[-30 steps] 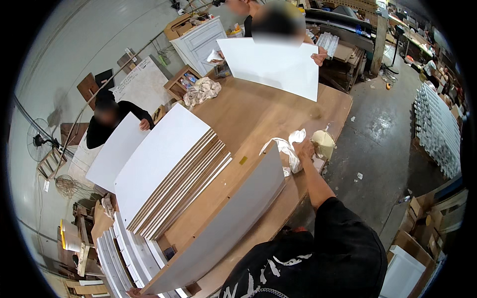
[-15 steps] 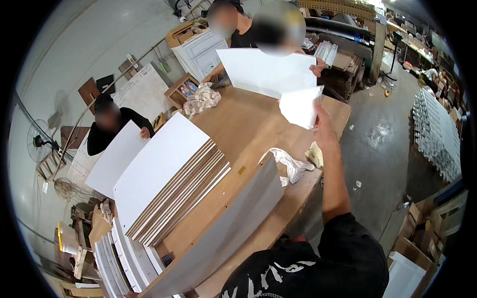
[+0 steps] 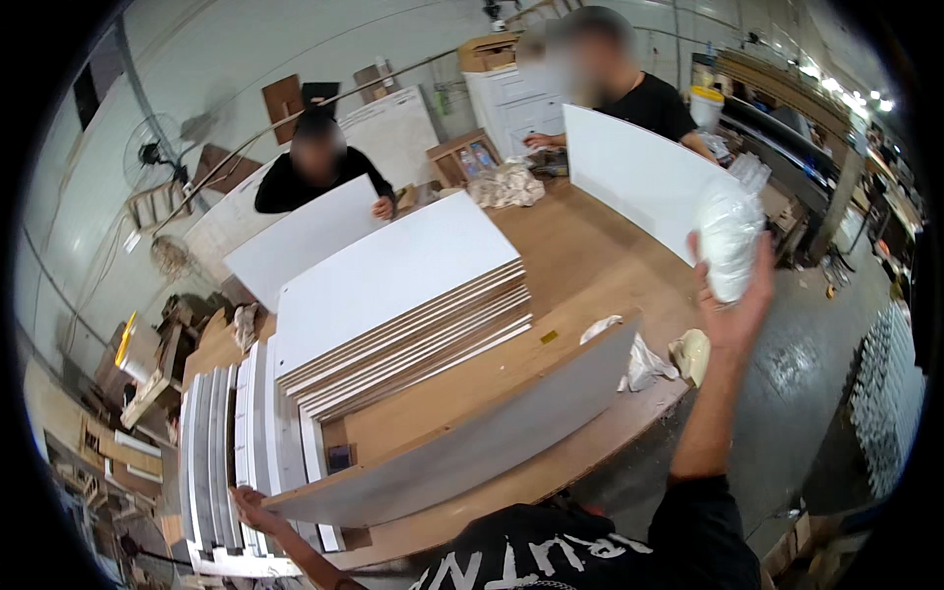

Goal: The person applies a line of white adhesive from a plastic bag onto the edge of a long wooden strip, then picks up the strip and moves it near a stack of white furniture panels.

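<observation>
A long white panel [image 3: 482, 447] stands on its edge in front of me, its brown rim facing up. Its left end is gripped by my left hand [image 3: 258, 513], fingers closed round the corner. Raised at the right, my right hand [image 3: 736, 310] holds a white bundle [image 3: 730, 246] that looks wrapped in clear plastic, fingers curled round its lower part. Below that hand, a crumpled white cloth [image 3: 649, 366] and a cream-coloured piece [image 3: 690, 356] lie on the table's right edge. A stack of white boards [image 3: 398, 295] sits beyond my panel.
Across the brown table [image 3: 580, 231], one person holds up a white board [image 3: 629, 177] at the right; another holds a white board [image 3: 307, 241] at the left. White strips [image 3: 211, 452] stand at the near left. A rumpled cloth [image 3: 506, 184] lies at the far edge.
The view has turned right and levelled. My right hand has turned the white bundle upright and raised it on the right. My left hand on the panel's end has come fully into sight.
</observation>
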`<state>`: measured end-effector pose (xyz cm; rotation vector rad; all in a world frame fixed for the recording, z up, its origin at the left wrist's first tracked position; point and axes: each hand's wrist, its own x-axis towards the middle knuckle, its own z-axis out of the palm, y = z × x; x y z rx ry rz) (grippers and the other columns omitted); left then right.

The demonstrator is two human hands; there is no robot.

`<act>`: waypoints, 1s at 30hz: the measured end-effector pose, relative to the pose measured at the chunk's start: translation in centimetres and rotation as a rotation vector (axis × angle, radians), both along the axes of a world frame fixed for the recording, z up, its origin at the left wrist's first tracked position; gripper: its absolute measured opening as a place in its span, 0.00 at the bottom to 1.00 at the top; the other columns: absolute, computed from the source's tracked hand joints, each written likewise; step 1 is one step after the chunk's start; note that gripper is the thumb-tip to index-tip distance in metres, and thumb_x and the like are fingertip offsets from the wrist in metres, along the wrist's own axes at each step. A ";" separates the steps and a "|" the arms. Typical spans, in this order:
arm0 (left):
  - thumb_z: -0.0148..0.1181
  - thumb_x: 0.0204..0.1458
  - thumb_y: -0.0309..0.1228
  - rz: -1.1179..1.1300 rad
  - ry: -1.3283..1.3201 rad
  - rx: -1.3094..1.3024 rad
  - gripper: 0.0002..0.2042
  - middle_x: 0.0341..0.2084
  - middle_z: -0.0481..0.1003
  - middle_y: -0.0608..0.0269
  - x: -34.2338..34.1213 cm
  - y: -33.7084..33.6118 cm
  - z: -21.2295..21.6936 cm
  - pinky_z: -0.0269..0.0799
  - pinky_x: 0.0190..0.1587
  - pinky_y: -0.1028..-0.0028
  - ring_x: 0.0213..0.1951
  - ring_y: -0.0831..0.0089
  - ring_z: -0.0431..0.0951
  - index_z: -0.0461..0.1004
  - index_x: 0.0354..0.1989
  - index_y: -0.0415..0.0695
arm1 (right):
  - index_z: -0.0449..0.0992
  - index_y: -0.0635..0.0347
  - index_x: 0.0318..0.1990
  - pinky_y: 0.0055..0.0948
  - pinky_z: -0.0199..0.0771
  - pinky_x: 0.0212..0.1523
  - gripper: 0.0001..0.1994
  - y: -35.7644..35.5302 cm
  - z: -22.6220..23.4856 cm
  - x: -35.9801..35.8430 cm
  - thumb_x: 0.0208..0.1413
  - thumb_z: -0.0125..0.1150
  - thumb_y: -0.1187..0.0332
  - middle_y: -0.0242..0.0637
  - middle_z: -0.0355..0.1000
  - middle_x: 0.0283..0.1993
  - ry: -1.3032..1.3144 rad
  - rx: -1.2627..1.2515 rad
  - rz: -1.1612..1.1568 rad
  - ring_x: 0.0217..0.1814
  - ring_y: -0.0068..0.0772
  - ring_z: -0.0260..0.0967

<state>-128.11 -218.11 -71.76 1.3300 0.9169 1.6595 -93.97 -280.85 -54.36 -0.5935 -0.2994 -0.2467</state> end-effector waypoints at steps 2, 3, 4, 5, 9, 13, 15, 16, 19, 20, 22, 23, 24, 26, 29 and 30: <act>0.47 0.58 0.44 -0.005 0.014 0.031 0.20 0.15 0.65 0.66 -1.3 -0.4 0.7 0.60 0.23 0.78 0.18 0.79 0.63 0.69 0.19 0.42 | 0.50 0.56 0.64 0.43 0.78 0.41 0.32 3.1 3.9 -2.1 0.59 0.39 0.45 0.50 0.59 0.59 -0.145 -0.129 -0.071 0.55 0.56 0.64; 0.47 0.58 0.43 -0.076 -0.022 0.026 0.20 0.14 0.64 0.67 -1.5 -1.0 1.3 0.59 0.22 0.78 0.17 0.79 0.61 0.68 0.18 0.42 | 0.48 0.56 0.65 0.43 0.79 0.37 0.35 4.4 5.2 -3.0 0.58 0.36 0.41 0.53 0.58 0.60 -0.194 -0.176 -0.054 0.54 0.56 0.65; 0.47 0.58 0.42 0.016 -0.092 -0.025 0.20 0.13 0.63 0.67 -0.2 -2.1 2.0 0.57 0.21 0.78 0.17 0.79 0.60 0.67 0.18 0.42 | 0.48 0.56 0.65 0.42 0.78 0.35 0.37 4.1 4.6 -2.9 0.56 0.36 0.39 0.54 0.57 0.61 -0.222 -0.168 0.073 0.54 0.54 0.66; 0.47 0.58 0.42 0.112 -0.157 -0.073 0.20 0.13 0.62 0.68 0.8 -3.3 2.9 0.56 0.20 0.78 0.17 0.80 0.59 0.66 0.17 0.42 | 0.46 0.54 0.65 0.41 0.78 0.36 0.37 4.3 3.7 -2.9 0.56 0.38 0.40 0.55 0.55 0.62 -0.223 -0.179 0.095 0.55 0.54 0.65; 0.48 0.58 0.42 -0.278 -0.099 -0.101 0.20 0.11 0.59 0.69 1.3 -3.6 2.9 0.53 0.19 0.79 0.15 0.81 0.57 0.65 0.16 0.43 | 0.42 0.50 0.67 0.39 0.77 0.40 0.38 8.0 -4.6 -6.9 0.53 0.47 0.44 0.56 0.48 0.65 -0.306 -0.522 -0.511 0.58 0.52 0.60; 0.45 0.59 0.43 -0.405 -0.002 -0.130 0.21 0.09 0.58 0.70 0.0 -4.9 4.6 0.49 0.19 0.79 0.14 0.82 0.54 0.66 0.18 0.42 | 0.51 0.47 0.62 0.30 0.72 0.27 0.34 14.9 -6.7 -11.5 0.52 0.51 0.42 0.54 0.55 0.55 -0.189 0.332 0.737 0.41 0.48 0.65; 0.43 0.59 0.45 -0.478 0.024 -0.123 0.22 0.09 0.59 0.69 -0.6 -4.9 5.2 0.50 0.19 0.79 0.14 0.82 0.56 0.67 0.18 0.41 | 0.49 0.47 0.64 0.31 0.71 0.26 0.37 18.1 -5.3 -12.8 0.51 0.51 0.41 0.54 0.55 0.56 -0.163 0.429 0.753 0.41 0.48 0.65; 0.42 0.59 0.46 -0.516 0.060 -0.129 0.23 0.09 0.59 0.69 -0.8 -4.9 5.6 0.50 0.19 0.80 0.14 0.82 0.56 0.67 0.19 0.41 | 0.49 0.48 0.64 0.32 0.70 0.26 0.38 19.5 -4.5 -13.5 0.50 0.52 0.41 0.54 0.55 0.56 -0.162 0.469 0.755 0.40 0.49 0.65; 0.40 0.59 0.49 -0.649 0.146 -0.140 0.25 0.10 0.61 0.69 -1.4 -4.2 5.6 0.51 0.19 0.80 0.15 0.82 0.58 0.68 0.20 0.40 | 0.49 0.49 0.64 0.34 0.70 0.23 0.40 22.4 -1.6 -16.3 0.48 0.53 0.39 0.58 0.55 0.55 -0.227 0.450 0.734 0.38 0.54 0.66; 0.40 0.59 0.50 -0.703 0.153 -0.136 0.26 0.10 0.61 0.69 -1.4 -3.9 5.4 0.52 0.19 0.80 0.15 0.82 0.59 0.69 0.20 0.39 | 0.48 0.50 0.65 0.34 0.71 0.23 0.42 23.0 -1.5 -17.0 0.48 0.53 0.38 0.58 0.55 0.55 -0.266 0.394 0.738 0.37 0.54 0.66; 0.40 0.58 0.50 -0.867 0.099 -0.157 0.26 0.12 0.63 0.68 -1.4 -2.9 4.9 0.53 0.20 0.81 0.16 0.82 0.60 0.69 0.21 0.39 | 0.47 0.51 0.65 0.35 0.70 0.21 0.45 23.7 -2.6 -18.8 0.45 0.55 0.37 0.58 0.56 0.54 -0.275 0.330 0.752 0.37 0.55 0.66; 0.40 0.58 0.50 -0.905 0.110 -0.133 0.26 0.13 0.63 0.67 -1.6 -2.6 4.8 0.53 0.20 0.82 0.17 0.82 0.61 0.69 0.21 0.39 | 0.46 0.51 0.66 0.36 0.70 0.20 0.46 24.1 -3.1 -19.8 0.44 0.56 0.36 0.58 0.57 0.54 -0.284 0.295 0.758 0.36 0.55 0.66; 0.41 0.58 0.50 -0.941 0.122 -0.108 0.26 0.14 0.63 0.67 -1.6 -2.6 4.8 0.53 0.20 0.82 0.17 0.82 0.61 0.69 0.21 0.38 | 0.46 0.51 0.66 0.36 0.70 0.20 0.47 24.6 -3.9 -20.7 0.44 0.57 0.36 0.58 0.57 0.54 -0.291 0.278 0.761 0.37 0.55 0.66; 0.41 0.57 0.50 -1.032 0.131 -0.086 0.26 0.18 0.64 0.65 -1.8 -2.5 5.6 0.55 0.22 0.81 0.20 0.81 0.63 0.68 0.22 0.38 | 0.47 0.51 0.65 0.32 0.69 0.20 0.46 26.1 -4.9 -22.8 0.44 0.58 0.37 0.58 0.58 0.53 -0.235 0.301 0.700 0.35 0.52 0.66; 0.41 0.58 0.49 -1.087 0.078 -0.079 0.25 0.19 0.65 0.65 -1.7 -1.9 5.0 0.57 0.25 0.81 0.21 0.81 0.63 0.68 0.23 0.36 | 0.47 0.49 0.65 0.27 0.68 0.20 0.45 27.8 -5.7 -24.9 0.45 0.57 0.37 0.57 0.61 0.51 -0.142 0.346 0.596 0.33 0.47 0.64; 0.41 0.58 0.48 -1.136 0.113 -0.069 0.25 0.20 0.66 0.64 -1.9 -1.4 5.1 0.58 0.25 0.81 0.22 0.80 0.63 0.69 0.24 0.36 | 0.48 0.49 0.65 0.27 0.67 0.19 0.44 28.2 -5.8 -25.5 0.45 0.55 0.36 0.56 0.61 0.50 -0.113 0.344 0.538 0.32 0.45 0.64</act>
